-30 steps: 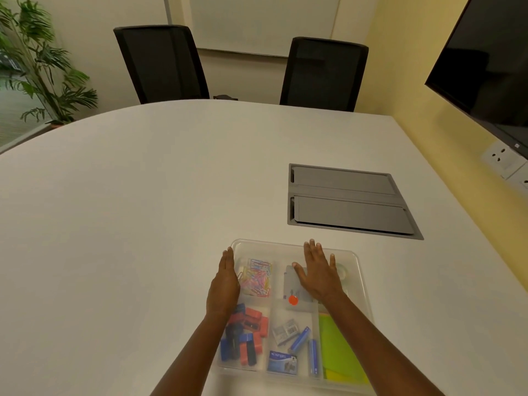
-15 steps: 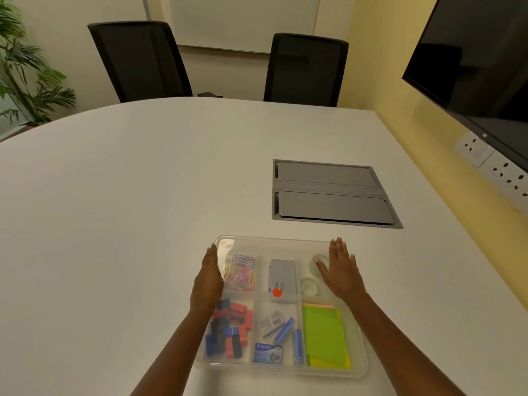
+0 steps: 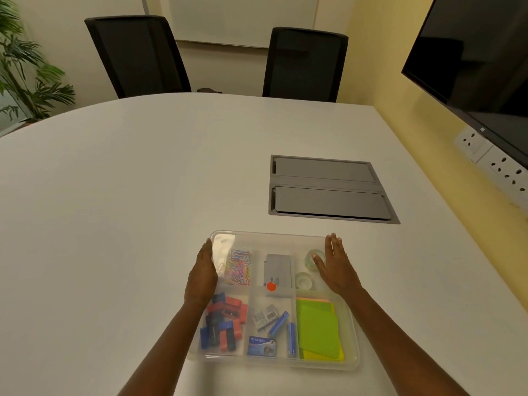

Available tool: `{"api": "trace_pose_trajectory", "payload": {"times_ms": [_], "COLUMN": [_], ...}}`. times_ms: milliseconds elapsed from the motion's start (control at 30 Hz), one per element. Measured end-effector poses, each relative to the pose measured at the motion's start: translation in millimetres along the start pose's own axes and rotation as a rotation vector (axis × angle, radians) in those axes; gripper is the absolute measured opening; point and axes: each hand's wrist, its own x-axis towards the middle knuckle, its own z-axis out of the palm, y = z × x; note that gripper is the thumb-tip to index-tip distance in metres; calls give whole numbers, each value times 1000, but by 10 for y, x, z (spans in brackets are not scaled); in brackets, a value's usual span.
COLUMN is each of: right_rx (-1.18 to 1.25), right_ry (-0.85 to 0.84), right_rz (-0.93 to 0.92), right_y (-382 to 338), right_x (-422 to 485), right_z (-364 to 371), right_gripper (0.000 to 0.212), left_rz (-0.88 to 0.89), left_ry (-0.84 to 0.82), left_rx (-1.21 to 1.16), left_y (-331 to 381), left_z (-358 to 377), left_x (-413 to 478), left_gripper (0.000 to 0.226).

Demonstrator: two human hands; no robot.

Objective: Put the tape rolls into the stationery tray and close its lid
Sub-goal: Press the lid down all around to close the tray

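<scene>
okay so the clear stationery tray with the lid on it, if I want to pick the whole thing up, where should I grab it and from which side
Probably by the two short side rims, one hand per side, coming in from left and right. The stationery tray is wide, flat and loosely filled, so a level two-sided hold suits it. The left hand and right hand already flank it.

Bare table (image 3: pixel 128 224) around lidded tray (image 3: pixel 274 364)

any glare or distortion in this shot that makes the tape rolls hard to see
Head view: warm, dim light, soft focus throughout; wide-angle lens bows the table edge. A pale sheen sits on the clear lid at its far-left corner. The tape rolls look faint under the plastic, one partly behind the right hand.
</scene>
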Motion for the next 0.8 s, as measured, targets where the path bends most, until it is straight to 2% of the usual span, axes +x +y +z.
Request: {"api": "trace_pose_trajectory", "payload": {"times_ms": [300, 533, 667, 800], "right_rx": [34, 30, -34, 151], "right_ry": [30, 27, -20, 46], "right_rz": [10, 54, 76, 88], "right_y": [115, 62, 40, -16], "right_x": [-837, -919, -928, -1028], "right_z": [216, 214, 154, 153], "right_gripper": [64, 59, 63, 60], "left_rz": [-30, -51, 27, 61], "left_ry": [53, 35, 11, -5], "left_rx": [166, 210, 440, 533], "left_y": [-27, 66, 49, -75], "left_z": [-3, -8, -11, -34], "left_x": [-6, -58, -209, -450], "left_gripper": [45, 47, 51, 55]}}
